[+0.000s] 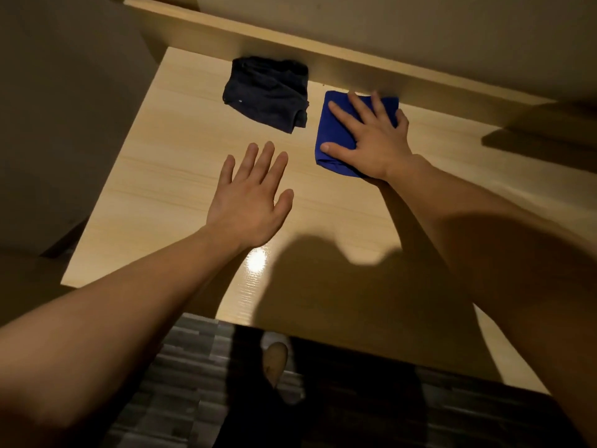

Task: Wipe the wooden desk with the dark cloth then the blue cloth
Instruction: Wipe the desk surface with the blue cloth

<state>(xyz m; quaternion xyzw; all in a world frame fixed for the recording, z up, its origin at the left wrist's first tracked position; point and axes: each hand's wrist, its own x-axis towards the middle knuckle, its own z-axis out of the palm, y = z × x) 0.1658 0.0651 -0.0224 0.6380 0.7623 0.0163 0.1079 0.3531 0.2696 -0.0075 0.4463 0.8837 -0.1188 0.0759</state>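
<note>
On the wooden desk (168,176), right hand (371,137) lies flat on the blue cloth (336,130), fingers spread. Left hand (248,198) hovers with fingers wide and nothing in them; dark cloth (266,93) at its 12 o'clock. No legible writing.

A warm, dim light filled the room and left a bright glare spot (257,260) on the glossy tabletop, with broad soft shadows spread across its near half. A pale wooden shelf board (323,56) ran along the back, with a plain beige wall (420,24) above it. To the left stood a flat beige panel (64,92), in shade. Below the near edge lay a floor (181,367) of grey, streaked planks, dark toward the right.
</note>
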